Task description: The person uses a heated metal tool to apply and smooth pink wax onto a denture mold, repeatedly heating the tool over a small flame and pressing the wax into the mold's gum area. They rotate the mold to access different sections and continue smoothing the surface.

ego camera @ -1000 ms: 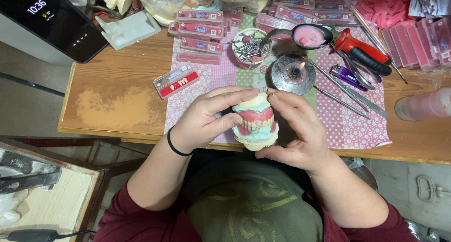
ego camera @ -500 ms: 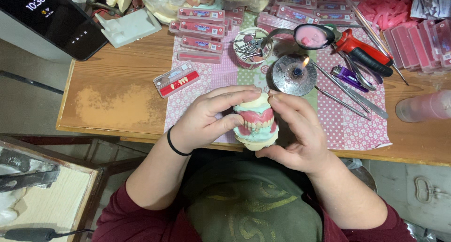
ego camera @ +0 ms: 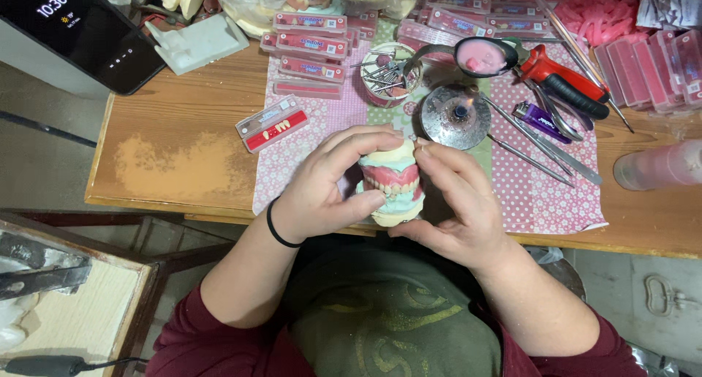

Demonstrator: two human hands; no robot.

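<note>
Red-and-clear tooth card (ego camera: 273, 124) lies on the wooden table (ego camera: 175, 157), left of the left hand (ego camera: 329, 183). Both hands, left and right hand (ego camera: 457, 201), grip the pink-gummed denture model (ego camera: 391, 181) over the table's near edge. Pink flat boxes (ego camera: 311, 44) are stacked behind.

Two hands (ego camera: 325, 190) (ego camera: 457, 201) are holding one denture model (ego camera: 391, 183); one phone (ego camera: 69, 26), one red-handled tool (ego camera: 559, 81) and one purple lighter (ego camera: 540, 121) are lying on the table (ego camera: 183, 157).

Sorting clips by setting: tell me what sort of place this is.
Probably a dental technician's workbench: both hands hold a denture model, boxes of artificial teeth lie behind it, and metal hand instruments lie alongside.
</note>
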